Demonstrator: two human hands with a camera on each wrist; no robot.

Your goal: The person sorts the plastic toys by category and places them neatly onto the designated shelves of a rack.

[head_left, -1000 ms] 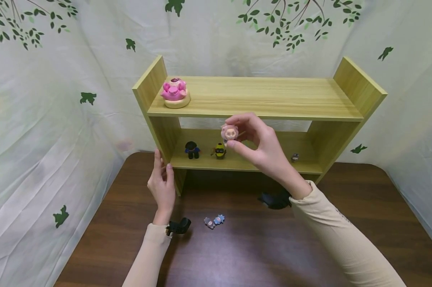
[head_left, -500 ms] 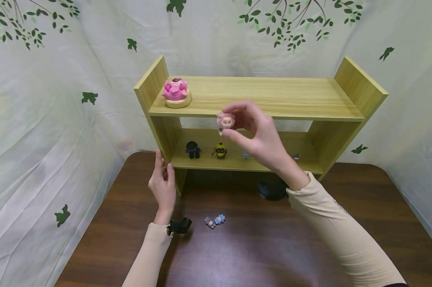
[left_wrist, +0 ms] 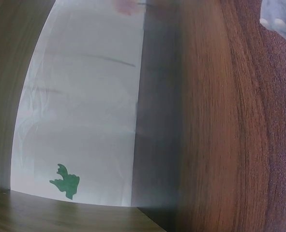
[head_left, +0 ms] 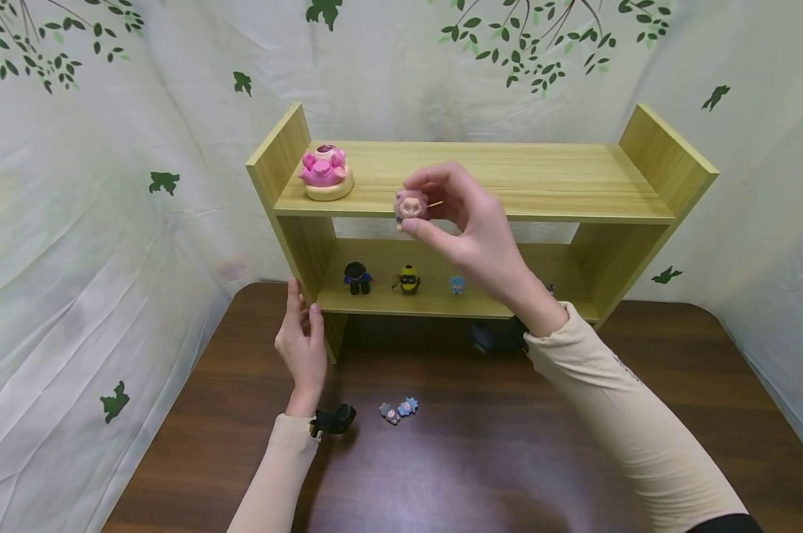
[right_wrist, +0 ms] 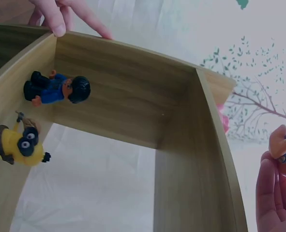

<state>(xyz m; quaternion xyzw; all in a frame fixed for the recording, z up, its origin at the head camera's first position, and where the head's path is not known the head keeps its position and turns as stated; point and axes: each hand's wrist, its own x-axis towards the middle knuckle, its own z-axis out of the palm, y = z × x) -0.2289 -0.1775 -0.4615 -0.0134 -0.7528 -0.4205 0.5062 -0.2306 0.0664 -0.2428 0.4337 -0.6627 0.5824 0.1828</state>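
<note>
The left hand (head_left: 301,344), fingers loosely extended, steadies the shelf's side panel (head_left: 311,244). Rightward, a pink-hooded figurine (head_left: 410,207) (light, stiff plastic, I'd guess; head grip suits) is pinched by the right hand (head_left: 477,229) before the upper board (head_left: 561,181).

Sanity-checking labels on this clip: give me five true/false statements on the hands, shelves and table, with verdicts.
1. The right hand pinches a pink figure in its fingers. True.
2. The left hand holds a yellow figure. False: it touches the left panel; the yellow figure stands on the lower shelf.
3. The bear sits at the right end of the upper shelf. False: it sits at the left end.
4. A grey figure lies on the table. True.
5. The pink figure stands on the table. False: it is held in the air.
</note>
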